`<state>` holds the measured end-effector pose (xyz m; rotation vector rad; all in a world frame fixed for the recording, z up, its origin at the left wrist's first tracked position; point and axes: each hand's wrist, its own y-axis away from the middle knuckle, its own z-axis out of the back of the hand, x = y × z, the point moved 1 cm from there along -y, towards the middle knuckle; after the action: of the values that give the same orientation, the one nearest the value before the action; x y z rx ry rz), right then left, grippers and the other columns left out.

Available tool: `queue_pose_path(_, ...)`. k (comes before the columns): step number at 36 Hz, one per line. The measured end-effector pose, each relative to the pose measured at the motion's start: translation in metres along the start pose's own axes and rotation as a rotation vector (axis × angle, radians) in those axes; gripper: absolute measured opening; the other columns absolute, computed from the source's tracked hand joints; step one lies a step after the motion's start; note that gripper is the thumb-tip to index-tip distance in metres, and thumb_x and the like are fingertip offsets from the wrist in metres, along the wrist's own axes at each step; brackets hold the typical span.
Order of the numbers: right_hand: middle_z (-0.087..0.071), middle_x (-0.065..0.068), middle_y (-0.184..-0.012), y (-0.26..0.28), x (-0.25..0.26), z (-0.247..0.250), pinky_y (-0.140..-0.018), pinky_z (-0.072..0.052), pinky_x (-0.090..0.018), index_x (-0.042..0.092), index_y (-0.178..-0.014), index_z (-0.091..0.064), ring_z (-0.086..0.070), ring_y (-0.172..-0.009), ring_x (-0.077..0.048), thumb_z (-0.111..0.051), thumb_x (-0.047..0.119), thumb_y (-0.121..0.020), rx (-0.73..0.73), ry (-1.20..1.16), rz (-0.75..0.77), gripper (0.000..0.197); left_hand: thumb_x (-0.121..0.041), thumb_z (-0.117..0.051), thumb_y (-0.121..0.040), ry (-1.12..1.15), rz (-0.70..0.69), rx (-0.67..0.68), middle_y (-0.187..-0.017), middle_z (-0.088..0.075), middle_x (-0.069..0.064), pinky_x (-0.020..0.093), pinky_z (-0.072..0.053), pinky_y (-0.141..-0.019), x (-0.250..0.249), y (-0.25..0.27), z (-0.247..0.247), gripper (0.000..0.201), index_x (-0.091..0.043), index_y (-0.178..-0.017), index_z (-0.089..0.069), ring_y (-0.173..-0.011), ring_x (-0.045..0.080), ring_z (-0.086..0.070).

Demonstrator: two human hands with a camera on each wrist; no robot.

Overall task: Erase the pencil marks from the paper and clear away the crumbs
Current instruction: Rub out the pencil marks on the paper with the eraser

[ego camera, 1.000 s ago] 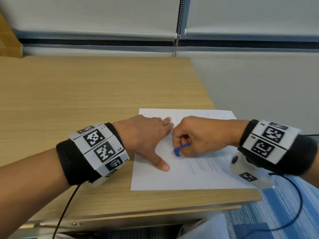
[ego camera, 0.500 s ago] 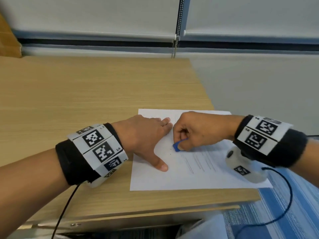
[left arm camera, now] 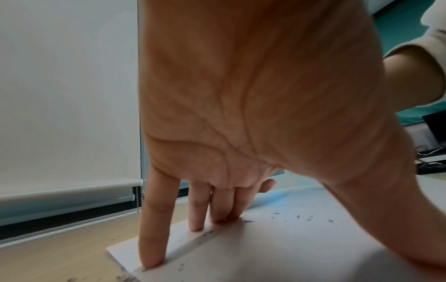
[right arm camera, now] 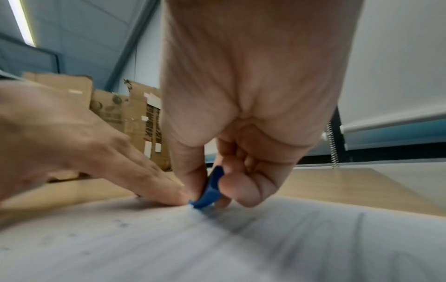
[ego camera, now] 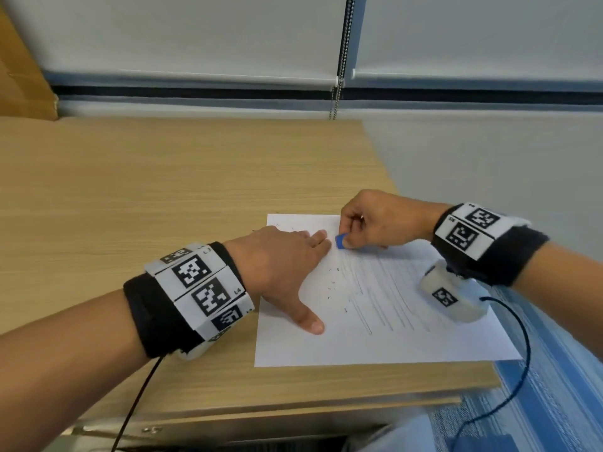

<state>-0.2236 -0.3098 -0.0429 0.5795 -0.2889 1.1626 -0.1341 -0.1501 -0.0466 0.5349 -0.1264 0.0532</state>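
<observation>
Wood-grain bench [ego camera: 137, 197] set against a wall with two pale roller blinds and a beaded cord [ego camera: 339, 60] hanging between them. Blue striped floor covering lies beyond the bench's right edge.

Paper [ego camera: 391, 337]: one white sheet lying flat at the near right corner of the bench, its right side projecting slightly past the bench's right edge. Faint slanted pencil marks [ego camera: 375, 298] cover the middle of the sheet; no legible writing among them.

Crumbs [ego camera: 332, 285]: small dark flecks scattered on the sheet between the two hands and near its far left corner; a few lie on the bare bench just off that corner in the left wrist view.

Left hand [ego camera: 280, 269]: laid flat, fingers straight and thumb spread, pressing down the left part of the sheet. It holds nothing.

Right hand [ego camera: 381, 220]: fingers curled, thumb and forefinger pinching a small blue eraser [ego camera: 340, 241]. The eraser's lower end touches the paper near the sheet's far edge, just beside the left fingertips.

Wristbands: black bands on both wrists carry square black-and-white coded markers. Small characters "L4" and "L3" are readable on the left band [ego camera: 195, 288]; lettering on the right band [ego camera: 473, 233] is too small to read.

Cardboard boxes [right arm camera: 135, 114] stand beyond the bench in the right wrist view; their print is blurred and unreadable.
</observation>
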Motion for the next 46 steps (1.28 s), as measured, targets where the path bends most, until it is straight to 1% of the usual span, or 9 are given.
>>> queue_pose_path(5, -0.068, -0.013, -0.075, -0.006, -0.007, 0.002, -0.046, -0.046, -0.021, 0.008, -0.082, -0.066, -0.052, -0.044, -0.006, -0.069, 0.013, -0.084, -0.077, -0.003, 0.012, 0.006, -0.082, -0.055, -0.069, 0.002, 0.018, 0.017, -0.161, 0.016, -0.005, 0.039, -0.031, -0.113, 0.001, 0.0, 0.001, 0.129, -0.015, -0.153, 0.015, -0.149, 0.013, -0.004)
queue_pose_path(10, -0.062, 0.001, -0.061, 0.012, 0.006, -0.007, -0.05, -0.046, -0.023, 0.005, -0.082, -0.069, -0.053, -0.052, -0.011, -0.072, 0.01, -0.081, 0.27, -0.052, 0.072, 0.006, -0.085, -0.058, -0.063, 0.006, 0.041, 0.019, -0.161, 0.018, -0.001, 0.036, -0.029, -0.112, 0.004, -0.005, 0.0, 0.137, -0.012, -0.153, 0.016, -0.149, 0.015, -0.004)
queue_pose_path(12, -0.063, 0.0, -0.061, 0.009, 0.008, -0.005, -0.05, -0.047, -0.024, 0.005, -0.082, -0.071, -0.053, -0.053, -0.012, -0.073, 0.011, -0.08, 0.281, -0.037, 0.082, 0.006, -0.084, -0.059, -0.063, 0.034, 0.038, 0.027, -0.16, 0.021, -0.002, 0.034, -0.028, -0.111, 0.005, -0.006, -0.001, 0.138, -0.013, -0.152, 0.019, -0.149, 0.014, -0.001)
queue_pose_path(16, -0.069, -0.012, -0.07, -0.006, 0.003, -0.001, -0.048, -0.046, -0.024, 0.005, -0.081, -0.068, -0.054, -0.045, -0.014, -0.072, 0.019, -0.083, 0.07, -0.021, 0.063, 0.014, -0.084, -0.059, -0.062, 0.061, 0.038, 0.026, -0.159, 0.022, -0.005, 0.031, -0.024, -0.113, 0.007, -0.007, -0.004, 0.138, -0.014, -0.152, 0.02, -0.149, 0.01, 0.002)
queue_pose_path(19, -0.068, -0.005, -0.067, 0.003, 0.006, -0.011, -0.051, -0.048, -0.023, 0.007, -0.078, -0.066, -0.053, -0.045, -0.007, -0.07, 0.018, -0.084, -0.028, 0.053, 0.109, 0.013, -0.086, -0.059, -0.061, 0.071, 0.036, 0.018, -0.16, 0.021, -0.005, 0.031, -0.024, -0.113, 0.008, -0.008, -0.006, 0.139, -0.014, -0.152, 0.018, -0.149, 0.01, 0.001)
queue_pose_path(26, -0.063, 0.007, -0.083, 0.071, 0.016, -0.035, -0.065, -0.047, -0.021, 0.021, -0.09, -0.068, -0.056, -0.072, -0.009, -0.064, 0.023, -0.084, 0.039, 0.2, 0.154, 0.007, -0.092, -0.054, -0.055, 0.056, 0.014, -0.008, -0.159, 0.022, -0.005, 0.033, -0.023, -0.116, 0.013, -0.009, -0.009, 0.143, -0.015, -0.153, 0.016, -0.149, 0.011, 0.0)
queue_pose_path(34, -0.049, 0.026, -0.106, 0.141, -0.005, -0.087, -0.079, -0.043, -0.021, 0.044, -0.092, -0.046, -0.047, -0.1, -0.002, -0.053, 0.034, -0.09, -0.429, 0.12, 0.031, 0.013, -0.094, -0.046, -0.058, 0.013, 0.006, -0.013, -0.16, 0.021, -0.002, 0.037, -0.015, -0.119, 0.016, -0.005, -0.012, 0.14, -0.012, -0.153, 0.015, -0.149, 0.014, 0.001)
queue_pose_path(39, -0.053, 0.029, -0.099, 0.148, -0.016, -0.119, -0.087, -0.04, -0.025, 0.032, -0.111, -0.054, -0.046, -0.103, 0.01, -0.043, 0.042, -0.089, -0.637, 0.049, 0.028, 0.026, -0.093, -0.034, -0.066, -0.049, -0.005, -0.005, -0.158, 0.026, 0.0, 0.04, -0.002, -0.121, 0.013, -0.001, -0.014, 0.13, -0.012, -0.152, 0.019, -0.149, 0.015, 0.01)
queue_pose_path(46, -0.049, 0.036, -0.109, 0.147, -0.013, -0.123, -0.101, -0.019, -0.006, 0.031, -0.108, -0.058, -0.037, -0.119, 0.015, -0.043, 0.044, -0.086, -0.725, 0.009, -0.024, 0.03, -0.081, -0.019, -0.085, -0.162, -0.384, -0.223, -0.158, 0.025, 0.008, 0.045, 0.009, -0.119, -0.023, 0.018, -0.034, 0.102, -0.013, -0.154, 0.013, -0.147, 0.02, 0.02)
